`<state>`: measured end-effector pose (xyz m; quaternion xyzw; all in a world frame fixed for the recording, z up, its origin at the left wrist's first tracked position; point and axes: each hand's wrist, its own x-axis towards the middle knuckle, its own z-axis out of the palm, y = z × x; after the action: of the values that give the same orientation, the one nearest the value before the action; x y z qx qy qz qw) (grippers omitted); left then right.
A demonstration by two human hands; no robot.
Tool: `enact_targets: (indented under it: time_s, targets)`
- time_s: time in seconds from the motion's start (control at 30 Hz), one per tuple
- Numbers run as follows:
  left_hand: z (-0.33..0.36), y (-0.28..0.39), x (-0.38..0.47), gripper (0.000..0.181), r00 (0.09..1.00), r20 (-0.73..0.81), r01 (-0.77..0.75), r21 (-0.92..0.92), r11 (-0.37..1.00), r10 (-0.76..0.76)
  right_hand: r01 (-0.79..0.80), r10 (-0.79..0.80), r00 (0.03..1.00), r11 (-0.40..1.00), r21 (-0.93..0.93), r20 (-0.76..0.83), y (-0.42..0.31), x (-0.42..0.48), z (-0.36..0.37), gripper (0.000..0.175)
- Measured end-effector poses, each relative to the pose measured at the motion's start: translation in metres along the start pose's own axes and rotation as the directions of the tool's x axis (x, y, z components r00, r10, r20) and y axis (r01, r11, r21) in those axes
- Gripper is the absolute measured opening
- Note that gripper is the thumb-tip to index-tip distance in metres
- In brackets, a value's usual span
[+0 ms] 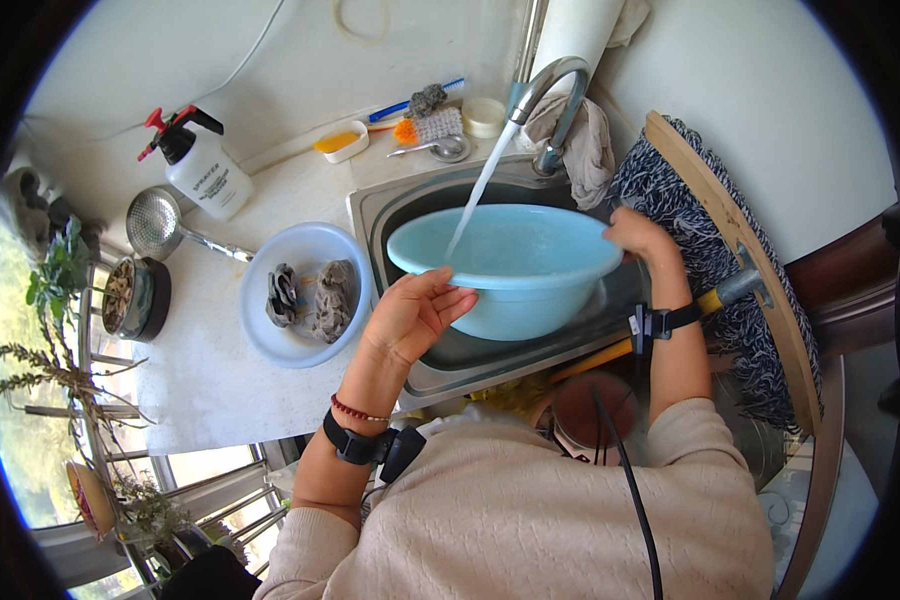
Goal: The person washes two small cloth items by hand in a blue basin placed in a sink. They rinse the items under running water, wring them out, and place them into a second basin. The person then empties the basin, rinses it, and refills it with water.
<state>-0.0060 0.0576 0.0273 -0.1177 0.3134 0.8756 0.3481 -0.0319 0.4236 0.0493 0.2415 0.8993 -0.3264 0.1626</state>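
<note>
A light-blue plastic basin [532,311] is held over the stainless-steel sink [450,367], its near side towards me. Thumb and fingers of my left hand [420,307] grip the basin's near-left rim. At the right end of the rim is my right hand [636,234], its fingertips partly hidden behind the edge. A stream of water [487,180] runs from the curved chrome faucet [566,66] into the basin. Left of the sink, a pale plastic bowl [255,330] holds a dark grey crumpled cloth [281,295] and a lighter grey one [334,300].
A sprayer bottle [208,176], a metal skimmer [154,223] and a potted plant [131,300] stand or lie on the left counter. Behind the sink are a soap dish [349,154], a brush [390,112] and a sink strainer [450,148]. A mop [720,202] leans at right.
</note>
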Motion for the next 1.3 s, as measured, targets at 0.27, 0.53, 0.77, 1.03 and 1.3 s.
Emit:
enact_targets:
  time_s: [0.27,0.53,0.77,1.03,1.3]
  targets:
    - [-0.004,-0.028,-0.004,0.025,0.93,-0.052,-0.254,0.624,0.739,0.363,-0.257,0.081,0.904,0.888,0.382,0.421,0.042,0.044,0.115,0.05]
    - [-0.016,-0.039,-0.006,0.013,0.737,0.409,-0.371,0.91,-0.185,0.539,-0.016,-0.104,0.927,0.949,0.313,0.361,0.001,0.046,0.105,0.057]
    - [-0.006,-0.045,-0.003,0.017,0.692,0.511,-0.4,0.859,-0.318,0.51,0.296,-0.312,0.939,0.948,0.12,0.146,0.029,0.038,0.101,0.051]
    - [-0.014,-0.045,0.028,0.019,0.55,0.518,-0.351,0.855,-0.382,0.655,0.235,-0.219,0.924,0.972,-0.014,0.314,0.028,0.038,0.073,0.054]
    - [-0.04,-0.009,0.035,0.017,0.397,0.463,-0.238,0.886,-0.399,0.792,0.399,-0.394,0.881,0.916,0.036,0.263,0.038,0.028,0.065,0.05]
